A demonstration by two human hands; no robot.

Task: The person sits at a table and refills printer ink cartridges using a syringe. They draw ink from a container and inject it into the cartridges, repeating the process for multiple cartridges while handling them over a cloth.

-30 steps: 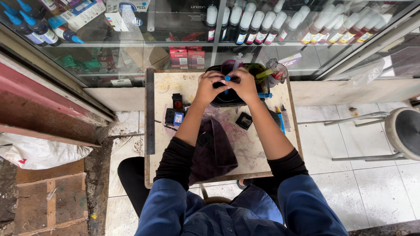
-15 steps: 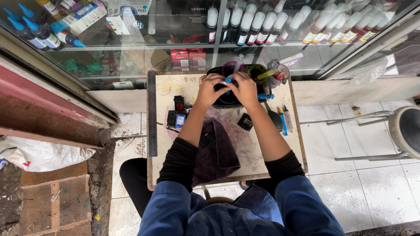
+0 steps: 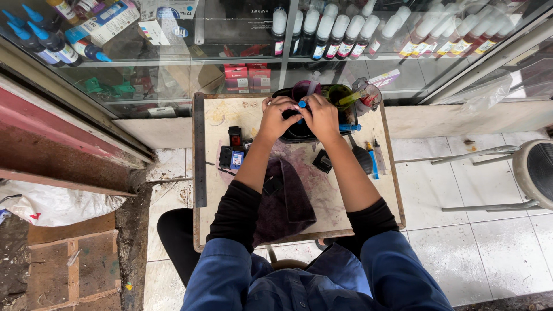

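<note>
Barely shifted since earlier, both hands, left hand and right hand, stay pinched together on a blue-tipped syringe over the black tray, stained table beneath them, glass cabinet beyond.

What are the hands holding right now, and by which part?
Both hands, left and right, close together on a small dark item with a blue tip over the black tray. The fingers cover it, so the exact hold cannot be told.
</note>
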